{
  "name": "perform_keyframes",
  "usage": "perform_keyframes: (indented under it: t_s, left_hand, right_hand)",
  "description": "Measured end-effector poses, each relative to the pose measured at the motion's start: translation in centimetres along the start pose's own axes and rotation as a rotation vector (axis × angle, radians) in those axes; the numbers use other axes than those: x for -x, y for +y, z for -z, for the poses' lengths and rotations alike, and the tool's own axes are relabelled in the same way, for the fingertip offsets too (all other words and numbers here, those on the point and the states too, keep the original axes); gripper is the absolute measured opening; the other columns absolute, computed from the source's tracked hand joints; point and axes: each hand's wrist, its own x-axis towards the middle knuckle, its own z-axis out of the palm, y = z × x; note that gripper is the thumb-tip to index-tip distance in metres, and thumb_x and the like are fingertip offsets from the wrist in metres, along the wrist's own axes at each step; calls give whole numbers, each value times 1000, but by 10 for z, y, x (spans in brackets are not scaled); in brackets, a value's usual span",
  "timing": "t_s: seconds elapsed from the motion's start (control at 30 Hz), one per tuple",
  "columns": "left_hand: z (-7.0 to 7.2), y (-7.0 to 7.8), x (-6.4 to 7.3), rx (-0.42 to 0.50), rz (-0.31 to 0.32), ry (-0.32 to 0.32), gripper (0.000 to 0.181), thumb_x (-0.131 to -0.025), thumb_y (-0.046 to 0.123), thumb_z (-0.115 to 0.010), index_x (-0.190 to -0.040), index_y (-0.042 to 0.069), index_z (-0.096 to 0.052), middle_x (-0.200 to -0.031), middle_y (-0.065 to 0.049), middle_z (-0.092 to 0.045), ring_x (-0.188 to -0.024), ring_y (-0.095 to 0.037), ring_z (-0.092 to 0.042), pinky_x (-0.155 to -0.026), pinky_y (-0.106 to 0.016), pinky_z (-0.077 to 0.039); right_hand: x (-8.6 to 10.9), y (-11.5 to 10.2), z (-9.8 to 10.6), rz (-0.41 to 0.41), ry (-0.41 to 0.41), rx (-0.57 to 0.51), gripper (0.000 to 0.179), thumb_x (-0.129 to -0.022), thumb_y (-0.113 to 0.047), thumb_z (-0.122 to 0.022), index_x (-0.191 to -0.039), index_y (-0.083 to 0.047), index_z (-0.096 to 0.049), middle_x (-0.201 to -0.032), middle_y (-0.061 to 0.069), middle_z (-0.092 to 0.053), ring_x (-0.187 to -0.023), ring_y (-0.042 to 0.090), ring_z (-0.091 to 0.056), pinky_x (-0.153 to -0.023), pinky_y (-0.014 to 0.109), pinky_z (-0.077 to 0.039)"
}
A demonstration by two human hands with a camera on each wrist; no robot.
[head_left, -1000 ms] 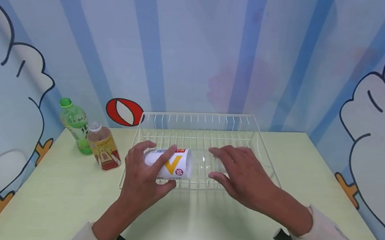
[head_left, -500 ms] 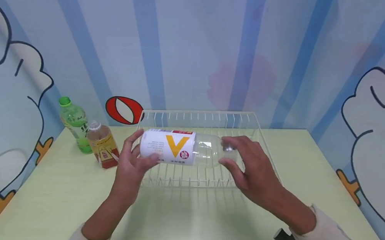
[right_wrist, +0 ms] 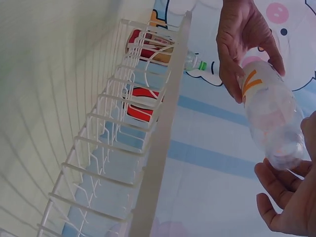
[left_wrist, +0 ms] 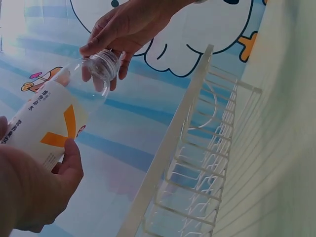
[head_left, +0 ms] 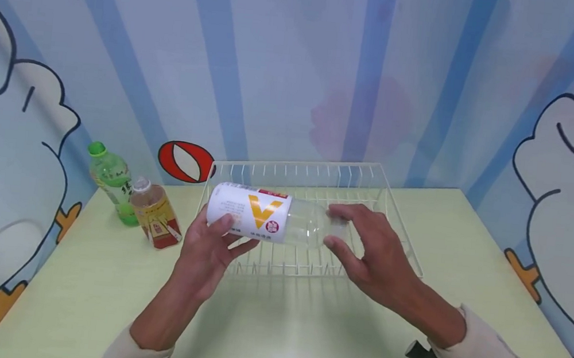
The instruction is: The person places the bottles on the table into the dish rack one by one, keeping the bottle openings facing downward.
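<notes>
A clear plastic bottle (head_left: 306,222) with a white label and an orange V lies sideways above the wire rack (head_left: 309,272). My left hand (head_left: 209,252) holds its base end, thumb on the label and fingers reaching beneath. At the neck, my right hand (head_left: 378,257) has thumb and fingers curled around the narrow end. The left wrist view shows the ridged clear bottle neck (left_wrist: 104,64) among the right hand's (left_wrist: 131,27) fingers. In the right wrist view, the left hand (right_wrist: 242,42) grips the labelled part.
Left of the rack stand a green bottle (head_left: 113,179) with a green cap and a bottle of reddish-brown drink (head_left: 156,215) with a pale cap. The white rack sits at the back of the pale table (head_left: 74,291), before a printed blue backdrop (head_left: 292,70).
The bottle has risen from low over the rack towards the camera. My left hand has shifted from over its top to lower on the base end; my right hand has come around the neck.
</notes>
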Motion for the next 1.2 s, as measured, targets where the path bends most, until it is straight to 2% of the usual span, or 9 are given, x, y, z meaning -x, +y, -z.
perform_keyframes:
  t_s: [0.13, 0.27, 0.47, 0.63, 0.77, 0.87, 1.07, 1.2]
  left_hand:
    - [1, 4, -2, -16, -32, 21, 51, -97, 20, -59, -144, 15, -39, -129, -11, -54, -111, -29, -64, -89, -44, -55]
    - [3, 6, -4, -31, -37, 58, 44, -99, 19, -56, -140, 15, -43, -127, -10, -57, -106, -28, -67, -88, -43, -56]
    - [5, 12, -6, -64, -39, 129, 40, -99, 19, -54, -138, 16, -45, -126, -9, -56, -105, -26, -67, -87, -42, -56]
    - [8, 21, -7, -87, -33, 165, 39, -99, 19, -54, -137, 17, -44, -126, -9, -54, -104, -25, -67, -87, -41, -56]
    - [11, 29, -8, -182, -45, 198, 39, -100, 18, -55, -136, 18, -42, -128, -9, -51, -106, -24, -66, -88, -40, -56]
    - [13, 34, -7, -268, -54, 232, 44, -100, 15, -58, -139, 18, -38, -131, -8, -49, -115, -25, -60, -89, -40, -56]
    - [18, 37, -9, -348, -74, 276, 54, -98, 13, -63, -144, 15, -34, -135, -8, -48, -126, -26, -49, -90, -39, -54]
    - [24, 39, -14, -410, -153, 289, 55, -96, 8, -65, -142, 12, -37, -133, -9, -50, -122, -28, -52, -87, -33, -55]
  right_hand:
    - [1, 3, 1, -2, -59, -7, 57, -104, -51, -42, -133, -2, -52, -122, 9, -63, -111, 25, -60, -90, 49, -43]
    - [5, 12, 3, 5, -98, 22, 58, -105, -49, -38, -137, -1, -49, -129, 11, -59, -119, 28, -56, -94, 53, -41]
    - [16, 30, 6, -46, -140, 69, 51, -105, -38, -43, -143, -3, -46, -140, 13, -53, -130, 33, -46, -99, 60, -34]
    - [25, 48, 10, -109, -171, 190, 52, -104, -38, -46, -142, -2, -47, -142, 20, -48, -133, 41, -42, -100, 66, -32]
    - [35, 60, 13, -196, -279, 341, 66, -101, -48, -47, -144, 2, -43, -149, 27, -37, -140, 48, -29, -105, 68, -26]
    - [44, 69, 13, -257, -373, 407, 77, -98, -54, -50, -146, 5, -39, -152, 31, -31, -142, 51, -22, -107, 67, -22]
    - [57, 80, 13, -373, -483, 418, 89, -95, -57, -53, -148, 10, -31, -155, 33, -23, -144, 52, -17, -110, 66, -19]
    - [58, 82, 14, -395, -518, 403, 94, -94, -58, -54, -148, 14, -28, -156, 35, -19, -144, 53, -16, -109, 67, -20]
